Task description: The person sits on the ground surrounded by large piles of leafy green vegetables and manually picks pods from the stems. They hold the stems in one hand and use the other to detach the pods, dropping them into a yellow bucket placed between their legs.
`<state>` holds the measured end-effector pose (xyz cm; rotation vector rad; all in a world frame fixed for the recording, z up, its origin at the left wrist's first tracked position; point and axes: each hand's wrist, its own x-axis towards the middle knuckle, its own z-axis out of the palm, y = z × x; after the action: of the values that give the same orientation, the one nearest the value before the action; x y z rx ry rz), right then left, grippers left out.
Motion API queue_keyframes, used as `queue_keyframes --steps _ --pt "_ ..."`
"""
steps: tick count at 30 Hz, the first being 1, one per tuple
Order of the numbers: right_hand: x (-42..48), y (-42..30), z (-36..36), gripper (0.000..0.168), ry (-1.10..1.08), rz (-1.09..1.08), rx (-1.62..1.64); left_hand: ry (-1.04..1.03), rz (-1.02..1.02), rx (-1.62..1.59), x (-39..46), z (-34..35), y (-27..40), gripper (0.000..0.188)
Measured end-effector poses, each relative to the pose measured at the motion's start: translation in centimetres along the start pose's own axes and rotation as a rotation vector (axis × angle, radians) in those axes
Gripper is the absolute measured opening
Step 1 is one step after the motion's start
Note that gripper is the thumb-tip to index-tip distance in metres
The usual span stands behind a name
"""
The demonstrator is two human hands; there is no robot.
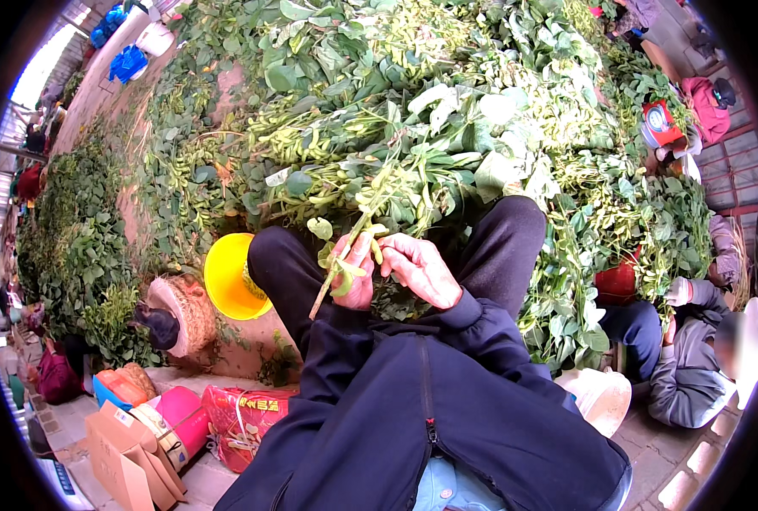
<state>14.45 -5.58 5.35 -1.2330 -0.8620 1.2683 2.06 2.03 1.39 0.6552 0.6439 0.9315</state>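
Note:
My left hand (355, 276) grips the stem (329, 290) of a cut soybean plant, which slants up and away over the heap. Small leaves (347, 268) hang from the stem by my fingers. Plump green pods (377, 249) sit between my two hands. The fingers of my right hand (422, 268) are curled, their tips against a pod; whether they pinch it cannot be made out. Before my knees lies a thick heap of soybean plants (328, 147) with leaves and pods. A yellow bucket (226, 274) with green pods inside stands against my left knee.
Left of the bucket is a round straw seat (197, 316) with a dark object on it. Behind lie a red package (245, 421), a pink container (181, 409) and a cardboard box (120, 453). At right, a gloved person (692, 364) sits near a red bucket (618, 281) and white bucket (602, 396).

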Motion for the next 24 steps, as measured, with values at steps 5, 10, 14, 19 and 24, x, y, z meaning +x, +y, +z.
queue_keyframes --steps 5,10,14,19,24 --pt "-0.2 0.0 -0.5 0.027 -0.030 0.065 0.068 0.081 0.084 0.083 -0.3 1.0 0.6 0.017" --pt "-0.4 0.2 -0.6 0.027 -0.035 0.092 0.073 0.139 0.098 0.148 0.1 -0.3 -0.3 0.015" --pt "-0.4 0.4 -0.6 0.026 -0.022 0.088 0.033 0.125 0.101 0.167 0.1 -0.4 -0.2 0.014" --pt "-0.3 0.3 -0.5 0.025 -0.040 0.116 0.192 0.173 0.112 0.117 -0.2 0.7 0.1 0.014" --pt "-0.4 -0.1 -0.5 0.025 -0.083 0.181 0.480 -0.060 -0.067 -0.137 0.2 -1.4 -0.3 0.022"
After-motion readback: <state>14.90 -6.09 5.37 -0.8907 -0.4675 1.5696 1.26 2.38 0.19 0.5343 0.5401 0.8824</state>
